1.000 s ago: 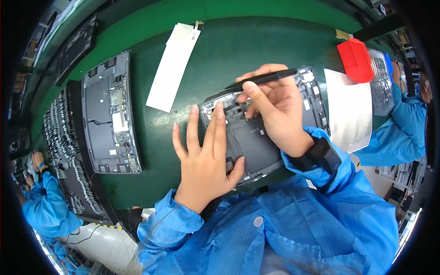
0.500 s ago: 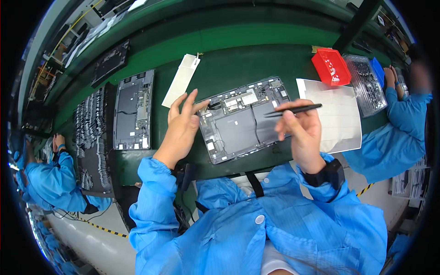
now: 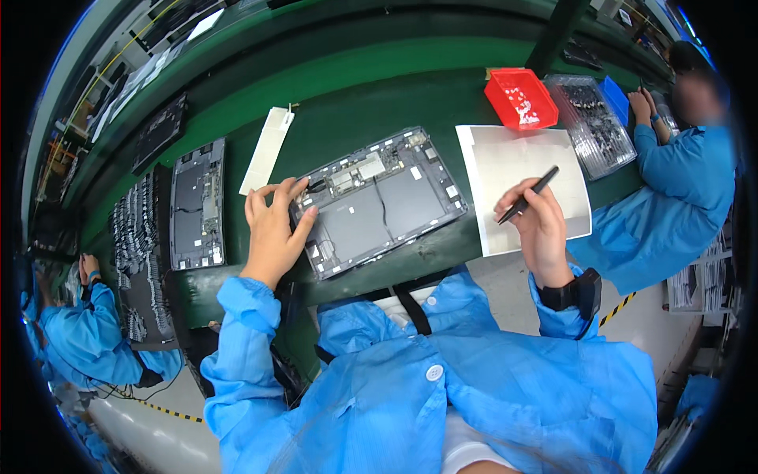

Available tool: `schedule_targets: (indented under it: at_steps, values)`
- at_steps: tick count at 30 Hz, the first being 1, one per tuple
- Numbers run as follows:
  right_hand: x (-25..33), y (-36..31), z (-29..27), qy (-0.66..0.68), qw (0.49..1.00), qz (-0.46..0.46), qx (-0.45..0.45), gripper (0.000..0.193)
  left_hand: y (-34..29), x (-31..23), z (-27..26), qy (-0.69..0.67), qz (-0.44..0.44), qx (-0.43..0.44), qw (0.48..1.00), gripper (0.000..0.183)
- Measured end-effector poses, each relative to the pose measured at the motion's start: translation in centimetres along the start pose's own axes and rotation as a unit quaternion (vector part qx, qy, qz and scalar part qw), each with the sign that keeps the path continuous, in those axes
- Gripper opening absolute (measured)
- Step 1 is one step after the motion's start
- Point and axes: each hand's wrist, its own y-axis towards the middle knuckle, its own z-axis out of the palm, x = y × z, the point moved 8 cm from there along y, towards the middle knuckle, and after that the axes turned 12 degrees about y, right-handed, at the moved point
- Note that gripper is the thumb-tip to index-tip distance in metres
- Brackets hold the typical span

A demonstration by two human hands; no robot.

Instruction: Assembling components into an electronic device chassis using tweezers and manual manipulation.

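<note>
While it lies tilted on the green surface (image 3: pixel 371 95) close to the near edge, the opened tablet (image 3: pixel 379 201), back cover off and dark flat panels and small boards showing, is steadied at its left end by the left hand (image 3: pixel 272 229); the fingers (image 3: pixel 286 193) of that hand are spread apart, fingertips resting on the tablet's upper left corner and the thumb lying against its left edge. Just right of the tablet, the right hand (image 3: pixel 541 229) hovers over a white sheet (image 3: pixel 513 158), its fingers closed around a black pen-like tool (image 3: pixel 527 194) that slants up and to the right; the tool's tip is apart from the tablet. Beyond the sheet's far edge sits a red bin (image 3: pixel 519 98) of small parts, and beside that a clear tray (image 3: pixel 592 122) holding dark pieces, with a blue box (image 3: pixel 614 89) touching its far side. Left of the tablet a narrow white strip (image 3: pixel 267 150) lies on the surface, then a second opened device (image 3: pixel 197 204) standing lengthwise, then a long black tray (image 3: pixel 144 253) of rows of small parts. A person in a blue coat (image 3: pixel 671 197) works at the right end of the surface, another in blue (image 3: pixel 87 332) at the lower left. Both of the wearer's arms are in blue sleeves, with a black wrist strap (image 3: pixel 572 292) on the right one
</note>
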Motion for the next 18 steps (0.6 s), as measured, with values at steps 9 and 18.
schedule_targets:
  at_steps: [9,18]
  values:
    - [-7.0,9.1,12.5,-0.585,0.773,-0.164,0.181,0.018,14.1,-5.6,1.5,-0.114,0.015,-0.024,0.993,0.019]
    - [-6.0,11.4,8.9,-0.509,0.851,-0.115,0.058,0.016,15.0,-8.5,10.3,-0.374,0.067,0.162,0.911,0.016]
